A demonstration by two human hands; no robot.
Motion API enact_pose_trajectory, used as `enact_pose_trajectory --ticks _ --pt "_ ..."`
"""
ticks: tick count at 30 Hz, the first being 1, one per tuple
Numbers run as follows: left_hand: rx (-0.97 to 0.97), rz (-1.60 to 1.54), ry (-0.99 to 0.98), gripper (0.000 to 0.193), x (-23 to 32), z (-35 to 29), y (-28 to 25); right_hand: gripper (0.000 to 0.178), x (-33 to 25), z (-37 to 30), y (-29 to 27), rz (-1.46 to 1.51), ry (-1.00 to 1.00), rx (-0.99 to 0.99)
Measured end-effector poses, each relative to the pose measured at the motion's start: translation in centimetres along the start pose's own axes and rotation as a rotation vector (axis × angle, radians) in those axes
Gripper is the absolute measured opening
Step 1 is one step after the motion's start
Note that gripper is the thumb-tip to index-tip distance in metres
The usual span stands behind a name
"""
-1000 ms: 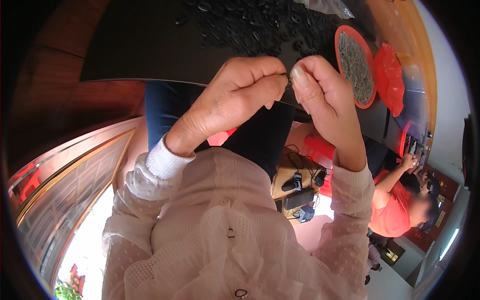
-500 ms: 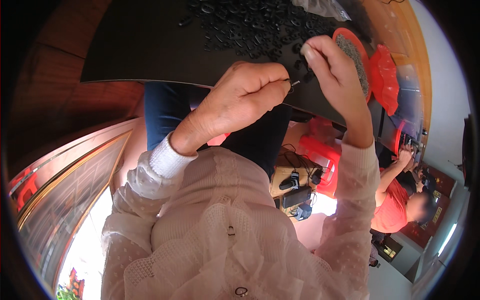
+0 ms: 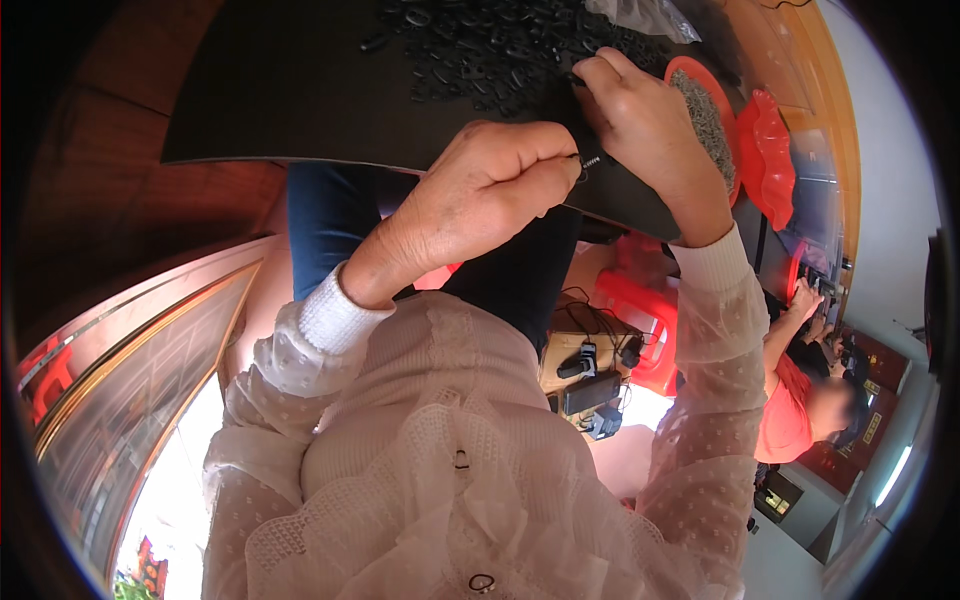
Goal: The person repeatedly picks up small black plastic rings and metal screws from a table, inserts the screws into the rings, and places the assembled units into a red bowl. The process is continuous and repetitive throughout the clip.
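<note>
Over the table's near edge, my left hand (image 3: 500, 185) is closed in a pinch on a small black plastic part, mostly hidden by the fingers. A tiny metal coil spring (image 3: 592, 162) sticks out to the right of its fingertips. My right hand (image 3: 645, 120) is at the near right side of a heap of small black plastic parts (image 3: 490, 50). Its fingers are bent and pinched together. Whatever lies between those fingertips blends into the dark pieces behind.
Right of my right hand stands a red bowl (image 3: 735, 150) filled with small springs (image 3: 705, 115). Beside it is a wavy-edged red dish (image 3: 768, 160). A clear plastic bag (image 3: 645, 15) lies behind the heap. Another person in red (image 3: 785, 420) works farther right.
My right hand has moved up and left, away from beside the bowl to the heap, turning its back upward. The left hand stays in place with the spring still showing.
</note>
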State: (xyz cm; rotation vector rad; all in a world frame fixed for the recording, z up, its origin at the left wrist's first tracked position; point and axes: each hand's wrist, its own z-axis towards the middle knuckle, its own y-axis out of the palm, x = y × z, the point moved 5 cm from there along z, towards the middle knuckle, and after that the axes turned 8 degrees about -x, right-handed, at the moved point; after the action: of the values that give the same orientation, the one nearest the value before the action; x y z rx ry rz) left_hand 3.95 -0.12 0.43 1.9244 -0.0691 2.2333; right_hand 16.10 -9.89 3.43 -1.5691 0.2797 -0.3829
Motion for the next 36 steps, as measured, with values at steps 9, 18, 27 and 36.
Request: enact_pose_trajectory --ticks 9,18,27,36 --pt "0.031 -0.18 -0.103 0.018 0.1 -0.1 -0.2 0.014 0.5 -3.2 -1.0 1.231 0.245 -0.27" --pt "-0.038 -0.272 -0.115 0.018 -0.4 0.5 -0.2 0.02 -0.6 -4.1 -0.3 1.578 0.147 -0.339" --pt "-0.055 -0.213 -0.149 0.018 -0.3 0.7 -0.1 0.02 -1.2 -3.9 0.0 1.552 0.156 -0.329" --pt "-0.053 -0.224 -0.134 0.019 -0.5 0.7 0.1 0.023 -1.1 -4.0 -0.3 1.433 0.148 -0.38"
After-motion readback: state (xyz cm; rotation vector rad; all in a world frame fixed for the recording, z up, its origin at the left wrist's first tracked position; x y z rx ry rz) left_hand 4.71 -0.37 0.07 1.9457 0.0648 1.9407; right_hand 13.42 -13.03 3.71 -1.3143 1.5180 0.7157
